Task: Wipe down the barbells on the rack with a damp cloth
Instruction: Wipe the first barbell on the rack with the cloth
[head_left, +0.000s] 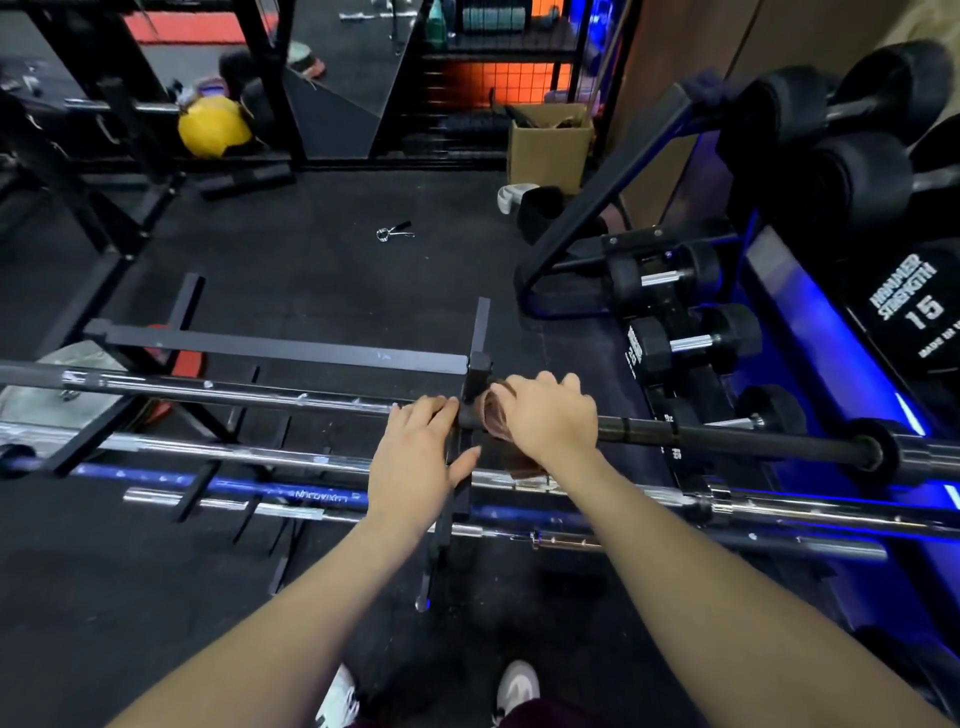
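Both hands sit on the top barbell (260, 395) at the rack (280, 353). At 3 o'clock the right hand (550, 415) clamps the pinkish cloth (493, 415) around it; the left hand (415, 447) curls its fingers over the bar.

The room is dim, the black floor (322, 270) swallowing most detail. Saturated blue light glows along the dumbbell rack (810, 332) at right and streaks across the chrome barbells (218, 452), which carry bright glints. An orange-red glow shows behind the wire grid (498, 78) far back. The forearms are evenly lit. Wide-angle distortion bends straight bars near the edges, and the corners look soft.
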